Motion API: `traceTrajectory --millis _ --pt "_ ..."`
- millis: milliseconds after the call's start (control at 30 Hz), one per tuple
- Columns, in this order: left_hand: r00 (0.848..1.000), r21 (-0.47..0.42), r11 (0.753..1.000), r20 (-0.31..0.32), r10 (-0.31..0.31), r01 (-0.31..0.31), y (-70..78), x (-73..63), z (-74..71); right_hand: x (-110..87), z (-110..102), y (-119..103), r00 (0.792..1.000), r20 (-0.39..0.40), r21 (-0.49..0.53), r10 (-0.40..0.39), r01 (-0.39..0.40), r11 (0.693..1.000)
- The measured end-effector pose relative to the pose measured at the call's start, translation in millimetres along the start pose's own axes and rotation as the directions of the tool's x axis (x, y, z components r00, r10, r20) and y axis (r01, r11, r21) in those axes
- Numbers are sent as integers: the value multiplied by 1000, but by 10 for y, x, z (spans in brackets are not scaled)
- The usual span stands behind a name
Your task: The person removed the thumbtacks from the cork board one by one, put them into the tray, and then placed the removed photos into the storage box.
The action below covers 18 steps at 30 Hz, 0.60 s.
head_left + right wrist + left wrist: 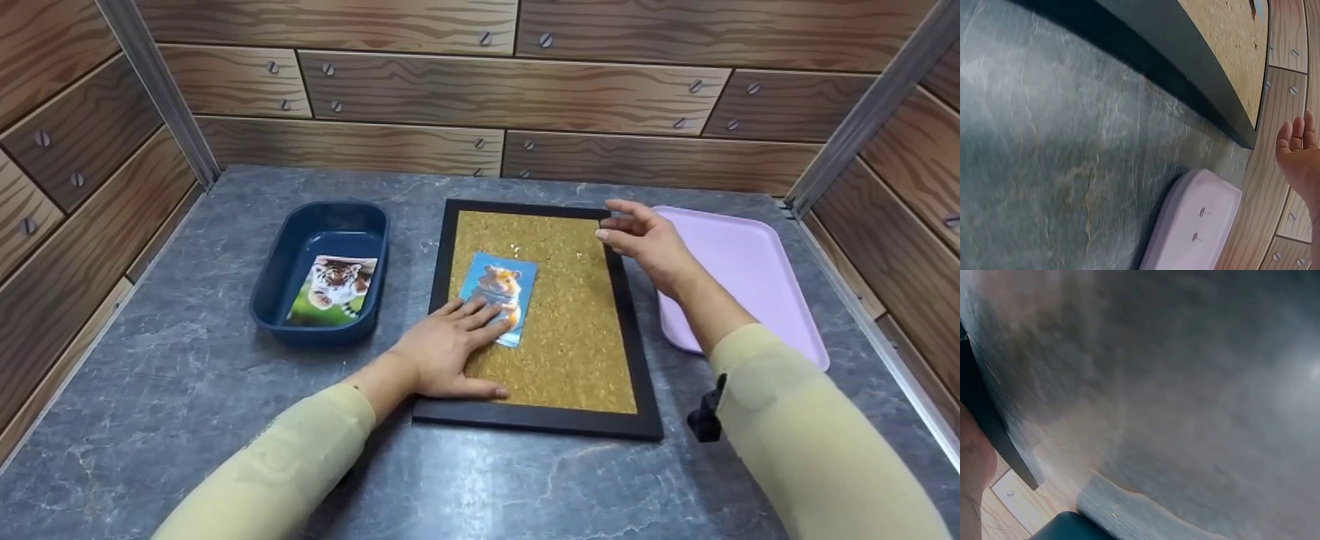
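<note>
My left hand (pixel 450 349) lies with fingers spread on the lower left of a hamster picture (pixel 499 289), its thumb over the cork of a black-framed board (pixel 577 337). In the left wrist view only part of that hand (pixel 971 464) shows, by the dark frame edge (pixel 994 427). By the board's far right corner is my right hand (pixel 649 244), fingers loosely bent and thumb apart from them. No object is visible in it; the right wrist view shows this hand (pixel 1300 157) in front of the wall. Small pale bits (pixel 515 250) dot the cork above the picture.
A dark blue bin (pixel 322 337) on the left holds a tiger picture (pixel 334 292). To the right is a lilac tray (pixel 742 270), bearing two small dark marks in the right wrist view. Wood-patterned walls (pixel 510 90) enclose the grey marbled table (pixel 187 360).
</note>
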<state>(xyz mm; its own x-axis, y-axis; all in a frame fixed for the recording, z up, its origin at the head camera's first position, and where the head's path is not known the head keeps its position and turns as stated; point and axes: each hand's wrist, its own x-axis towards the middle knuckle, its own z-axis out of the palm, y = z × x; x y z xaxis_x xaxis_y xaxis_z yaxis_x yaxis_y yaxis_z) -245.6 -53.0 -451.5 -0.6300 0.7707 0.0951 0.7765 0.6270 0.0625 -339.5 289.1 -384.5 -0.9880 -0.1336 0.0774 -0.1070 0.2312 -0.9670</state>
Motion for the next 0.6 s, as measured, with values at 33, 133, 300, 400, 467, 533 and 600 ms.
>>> traceTrajectory --millis 33,133,300,400,467,533,600 --pt "1000 -1 1000 -1 -2 2 0 -2 2 6 21 5 1000 2 6 2 -2 1000" --pt "1000 -3 1000 -4 -7 7 -3 -4 12 13 76 13 1000 13 13 6 -6 1000" --pt "1000 -4 1000 -2 -8 8 -7 -3 11 -24 178 -41 999 30 47 30 -32 998" --pt "1000 -4 1000 -3 -7 6 -5 -3 9 -75 257 -122 998 42 60 45 -48 997" --pt "1000 -5 1000 -2 -5 5 -3 -3 7 -106 303 -166 997 55 61 53 -56 997" --pt "1000 -6 1000 1 -4 4 -3 -1 6 -84 321 -115 996 64 47 61 -64 997" --pt "1000 -6 1000 5 -4 4 -4 1 2 -53 330 -47 995 73 33 72 -74 997"
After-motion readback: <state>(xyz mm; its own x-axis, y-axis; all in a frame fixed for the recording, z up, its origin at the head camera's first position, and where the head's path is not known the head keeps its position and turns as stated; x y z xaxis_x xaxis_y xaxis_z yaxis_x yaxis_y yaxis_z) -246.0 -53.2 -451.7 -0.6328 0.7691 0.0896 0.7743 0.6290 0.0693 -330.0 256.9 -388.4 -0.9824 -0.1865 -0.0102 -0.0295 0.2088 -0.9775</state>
